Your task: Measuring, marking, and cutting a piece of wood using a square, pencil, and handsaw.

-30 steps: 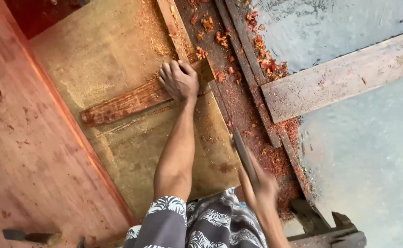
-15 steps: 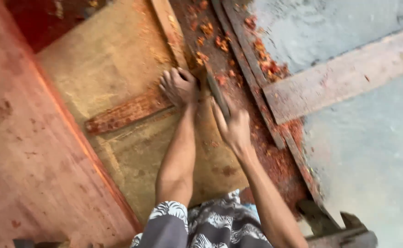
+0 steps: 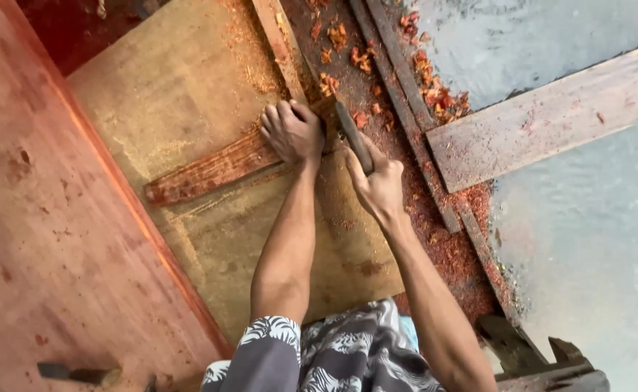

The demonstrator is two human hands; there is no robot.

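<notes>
Rough reddish wood strip (image 3: 217,168) (matt, splintery)

both bare arms reach forward, nearly parallel; the left hand (image 3: 293,132) presses flat, palm down, fingers together and slightly curled, while the right hand (image 3: 378,183) is closed in a fist-like grip, wrist straight, knuckles up

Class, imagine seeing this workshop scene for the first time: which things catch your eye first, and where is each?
At the centre, the left hand presses on a reddish wood strip lying across a pale board. Just right of it, the right hand grips a dark blade-like tool. Red wood chips scatter along the upper right.
</notes>
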